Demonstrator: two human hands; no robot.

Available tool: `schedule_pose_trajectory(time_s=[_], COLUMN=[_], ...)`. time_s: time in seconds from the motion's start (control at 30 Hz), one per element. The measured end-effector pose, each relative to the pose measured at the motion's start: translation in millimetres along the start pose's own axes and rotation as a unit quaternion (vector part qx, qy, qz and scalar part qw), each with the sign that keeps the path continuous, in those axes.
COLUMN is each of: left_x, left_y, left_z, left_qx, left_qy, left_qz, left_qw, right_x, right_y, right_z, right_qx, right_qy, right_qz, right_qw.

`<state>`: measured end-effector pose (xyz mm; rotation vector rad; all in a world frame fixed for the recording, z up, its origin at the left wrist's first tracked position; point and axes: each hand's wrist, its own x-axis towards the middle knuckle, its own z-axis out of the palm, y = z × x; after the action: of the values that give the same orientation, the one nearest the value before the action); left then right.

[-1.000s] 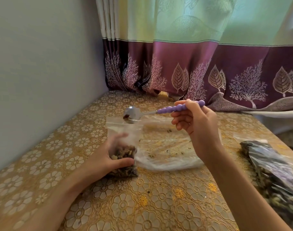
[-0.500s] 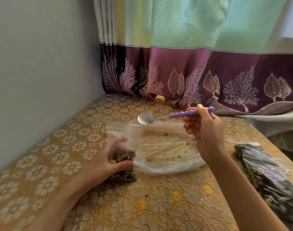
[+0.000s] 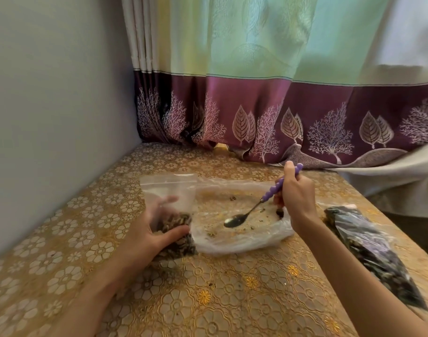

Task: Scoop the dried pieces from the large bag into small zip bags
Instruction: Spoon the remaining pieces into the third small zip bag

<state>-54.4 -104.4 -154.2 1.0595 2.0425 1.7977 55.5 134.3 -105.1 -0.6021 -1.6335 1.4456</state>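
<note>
Gripping the small zip bag (image 3: 168,205) upright on the gold floral tablecloth (image 3: 232,300), the person's left hand (image 3: 157,229) had its thumb across the front and its fingers curled behind the clear plastic, with dried pieces (image 3: 176,221) heaped in the bag's lower part and its mouth standing open above. Her right hand (image 3: 297,195) held the purple beaded handle of the spoon (image 3: 251,212) in curled fingers, the bowl lowered into the large clear bag (image 3: 242,220), which lay slack just beside the small one and held only scattered crumbs and a few pieces. With so little left, the spoon would likely snag or drag the limp plastic rather than gather anything, and a tug could pull the large bag against the small one and tip it. The small bag's tall, floppy top might also fold shut if the grip slackened. A filled dark bag (image 3: 368,251) lay well apart to the right. Half a second earlier the spoon had been raised level above the large bag's far edge; it had since swung down into the bag, while the left hand's hold was unchanged.
</note>
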Motion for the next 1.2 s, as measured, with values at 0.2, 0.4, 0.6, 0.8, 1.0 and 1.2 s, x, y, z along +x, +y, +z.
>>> schedule_pose_trajectory(time_s=[0.2, 0.4, 0.6, 0.8, 1.0, 1.2], left_x=[-0.8, -3.1, -3.8, -4.0, -5.6, -9.0], left_y=[3.5, -3.1, -13.3, -14.8, -14.7, -9.6], left_z=[5.0, 24.1, 33.2, 33.0, 33.2, 36.6], left_qx=[-0.020, 0.033, 0.166, 0.253, 0.239, 0.255], left_qy=[-0.005, 0.013, -0.032, -0.050, -0.065, -0.076], left_qz=[0.011, 0.047, 0.066, 0.091, 0.086, 0.127], left_qw=[1.000, 0.998, 0.983, 0.962, 0.965, 0.955], right_x=[-8.7, -38.1, -65.2, -70.3, -70.2, -65.7], right_y=[-0.5, 18.7, 18.3, 20.5, 24.4, 23.5], right_z=[-23.6, -48.5, -62.9, -72.9, -70.2, -70.3], right_qx=[-0.058, -0.123, -0.191, -0.220, -0.201, -0.212], right_qy=[0.050, 0.048, 0.072, 0.120, 0.152, 0.164], right_qz=[-0.076, -0.137, -0.226, -0.243, -0.242, -0.241], right_qw=[0.994, 0.982, 0.953, 0.937, 0.937, 0.933])
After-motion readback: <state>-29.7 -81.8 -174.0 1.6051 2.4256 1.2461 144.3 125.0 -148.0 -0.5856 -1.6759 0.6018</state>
